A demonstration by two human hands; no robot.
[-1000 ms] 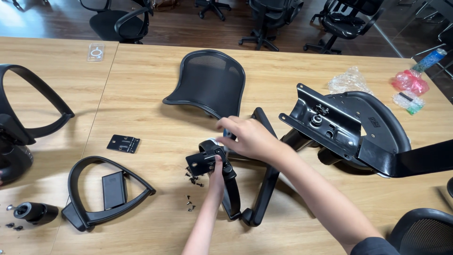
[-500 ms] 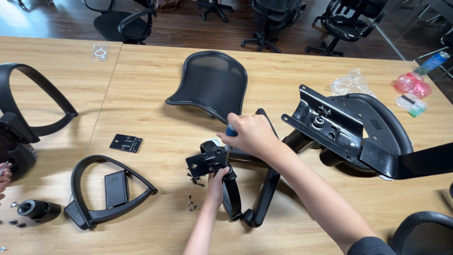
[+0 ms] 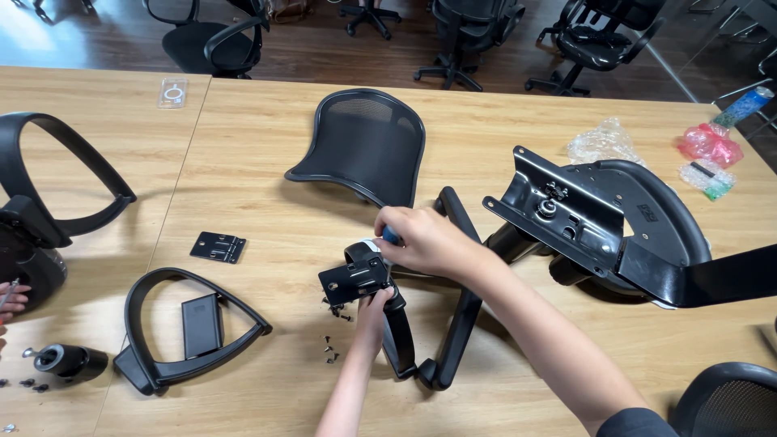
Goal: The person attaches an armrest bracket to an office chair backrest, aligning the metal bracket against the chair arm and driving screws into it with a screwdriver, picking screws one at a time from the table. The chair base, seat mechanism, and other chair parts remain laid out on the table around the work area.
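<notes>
Near the middle of the wooden bench [image 3: 502, 146], left hand [image 3: 374, 311] is gripping the black bracket [image 3: 354, 279] on the curved chair frame [image 3: 453, 324], right hand [image 3: 425, 241] closed around a blue-handled tool [image 3: 391, 235] on top of it. Loose screws [image 3: 332, 348] just left; mesh headrest [image 3: 360, 146] farther back.

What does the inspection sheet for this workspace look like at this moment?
Surface: light wooden tabletop, joined panels.
Job's things: black bracket plate on a black curved chair frame; blue-handled tool.
Clutter: black mesh headrest, two black loop armrests, small black hinge plate, loose screws, seat mechanism, plastic bags.
Hands: left hand steadies the bracket; right hand grips the tool.
Cables: nothing seen.
Surroundings: black office chairs on dark floor.
</notes>
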